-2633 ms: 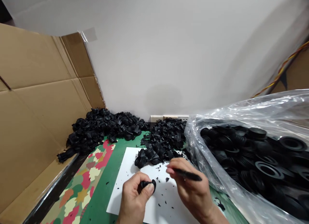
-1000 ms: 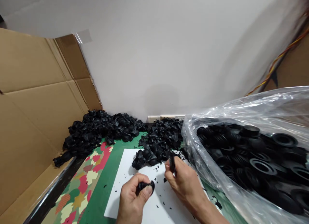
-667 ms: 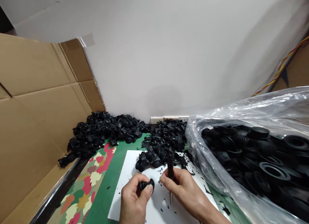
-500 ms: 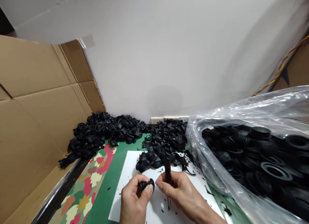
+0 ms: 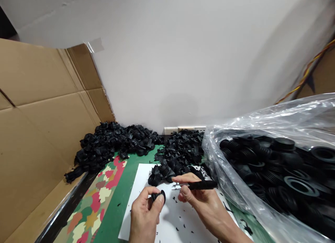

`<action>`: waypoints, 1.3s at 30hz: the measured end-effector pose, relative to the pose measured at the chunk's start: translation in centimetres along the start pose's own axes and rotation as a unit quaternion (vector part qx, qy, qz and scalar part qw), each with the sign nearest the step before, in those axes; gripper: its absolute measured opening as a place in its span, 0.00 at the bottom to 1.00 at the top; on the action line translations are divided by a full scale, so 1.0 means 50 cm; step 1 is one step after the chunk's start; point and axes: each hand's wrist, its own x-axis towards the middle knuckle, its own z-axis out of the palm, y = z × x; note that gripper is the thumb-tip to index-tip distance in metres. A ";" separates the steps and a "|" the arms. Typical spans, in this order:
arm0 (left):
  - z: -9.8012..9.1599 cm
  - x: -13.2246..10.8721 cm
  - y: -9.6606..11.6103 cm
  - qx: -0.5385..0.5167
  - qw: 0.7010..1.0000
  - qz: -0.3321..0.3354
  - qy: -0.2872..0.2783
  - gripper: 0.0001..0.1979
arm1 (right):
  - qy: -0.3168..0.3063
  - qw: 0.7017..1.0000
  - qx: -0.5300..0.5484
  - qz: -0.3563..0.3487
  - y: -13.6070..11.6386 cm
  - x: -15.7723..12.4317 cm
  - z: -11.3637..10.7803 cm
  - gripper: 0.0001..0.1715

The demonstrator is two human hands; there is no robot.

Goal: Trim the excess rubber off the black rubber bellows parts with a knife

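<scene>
My left hand pinches a small round black rubber part between thumb and fingers, its flared rim turned to the right. To the right, my right hand grips black-handled tweezers, lying roughly level with two thin metal tips pointing left. The tips are apart from the rubber part. Both hands are over a white board strewn with black scraps. Just beyond them, several ribbed black rubber pieces lie on the board's far edge.
A heap of black rubber parts spreads at the back left, with a pile of black trimmings beside it. On the right, a clear plastic bag holds many black ribbed parts. Cardboard walls the left side; a power strip lies behind.
My right hand has swung the tweezers from upright, tips down, to nearly level, tips left, and its index finger has stretched out. My left hand keeps the rubber part, turned slightly.
</scene>
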 end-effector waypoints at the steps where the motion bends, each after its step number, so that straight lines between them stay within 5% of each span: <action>1: 0.000 0.000 0.003 0.004 1.000 0.001 0.000 0.15 | 0.005 1.000 0.004 0.004 0.001 0.000 -0.001 0.22; 7: -0.010 0.009 -0.008 0.020 1.000 -0.010 -0.021 0.15 | 0.013 0.998 0.045 0.036 -0.004 0.000 -0.004 0.20; 17: -0.024 0.015 -0.029 0.077 0.994 0.050 -0.057 0.12 | -0.005 0.999 0.046 -0.027 -0.024 -0.009 0.007 0.15; 39: -0.007 0.001 -0.021 0.082 0.988 0.126 -0.021 0.07 | -0.018 0.992 -0.030 -0.122 -0.015 -0.011 0.011 0.11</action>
